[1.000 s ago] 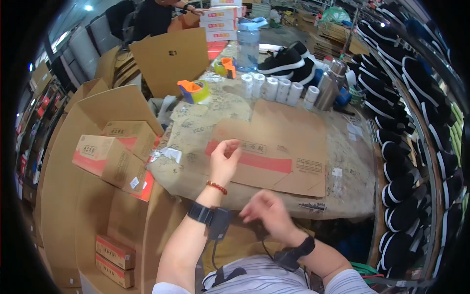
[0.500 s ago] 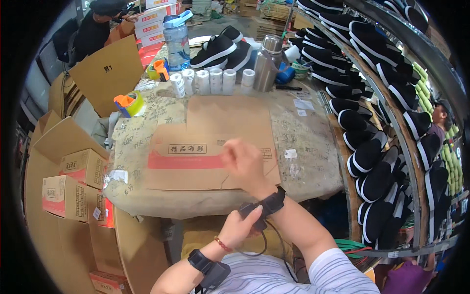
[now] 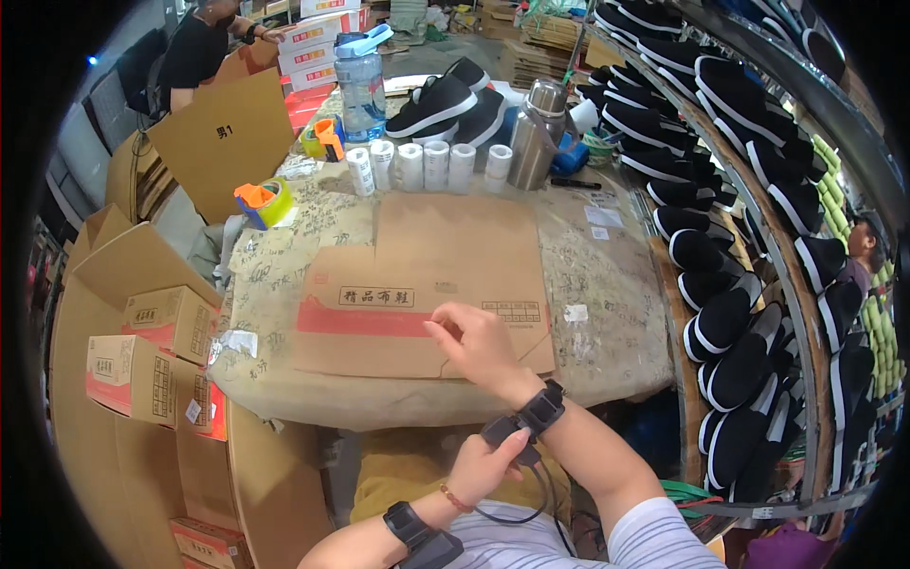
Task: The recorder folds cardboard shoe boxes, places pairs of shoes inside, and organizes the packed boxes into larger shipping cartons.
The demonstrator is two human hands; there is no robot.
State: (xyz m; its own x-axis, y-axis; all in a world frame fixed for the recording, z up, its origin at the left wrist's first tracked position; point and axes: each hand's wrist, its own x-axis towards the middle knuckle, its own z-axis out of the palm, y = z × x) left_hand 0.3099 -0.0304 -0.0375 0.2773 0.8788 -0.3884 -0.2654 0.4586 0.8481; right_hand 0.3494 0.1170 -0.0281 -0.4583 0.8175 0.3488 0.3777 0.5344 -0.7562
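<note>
A flat, folded brown cardboard box (image 3: 455, 237) with a red band lies on the cloth-covered table before me. Over its near half is my right hand (image 3: 479, 346), fingers curled in loosely with nothing seen in them. A black strap with a box-shaped device (image 3: 542, 408) circles my right wrist. Below it, my left hand (image 3: 485, 467) grips a small black box (image 3: 502, 433) joined to that strap, thumb on top; a dark cable hangs from it. My left wrist wears a red bead bracelet and another black strapped device (image 3: 408, 523).
Several white rolls (image 3: 436, 166) line the table's back, near a water bottle (image 3: 360, 90), a steel flask (image 3: 538, 137), black shoes (image 3: 445, 109) and tape dispensers (image 3: 265, 204). Shoe racks (image 3: 749, 284) stand right. An open carton (image 3: 71, 379) holds smaller boxes at left. Another person (image 3: 194, 52) works behind.
The view has shifted a little, so the table sits slightly right and lower. My right hand, blurred before, has come slightly nearer me; my left hand keeps hold of the black box.
</note>
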